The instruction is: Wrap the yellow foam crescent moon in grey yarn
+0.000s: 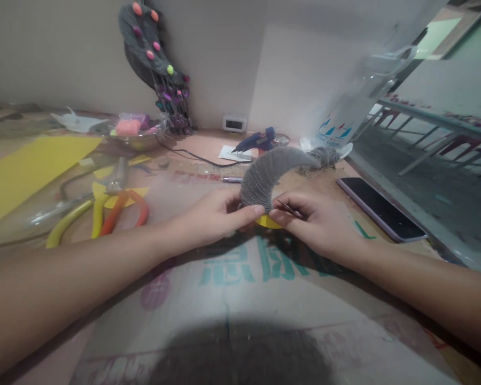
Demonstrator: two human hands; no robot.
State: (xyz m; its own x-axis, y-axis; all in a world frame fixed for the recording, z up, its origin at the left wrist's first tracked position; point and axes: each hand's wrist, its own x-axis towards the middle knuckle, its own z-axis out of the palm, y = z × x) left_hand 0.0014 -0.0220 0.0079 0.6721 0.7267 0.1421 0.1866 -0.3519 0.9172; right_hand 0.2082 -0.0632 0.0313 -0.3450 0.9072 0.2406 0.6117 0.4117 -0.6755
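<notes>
Upright between my hands is a grey yarn-wrapped crescent, its upper tip curving to the right. A yellow bare part shows at its lower end. My left hand is closed on the crescent's lower left side, thumb across the front. With fingers pinched at the crescent's lower right, my right hand also has a thin dark strand or tool in it, too small to name surely. A ball of grey yarn lies behind the right hand.
A phone lies at the right. Pliers with yellow handles and orange-handled scissors lie at the left. Behind are a blue glue gun, a pen, a small clock, a large bottle and a decorated grey crescent.
</notes>
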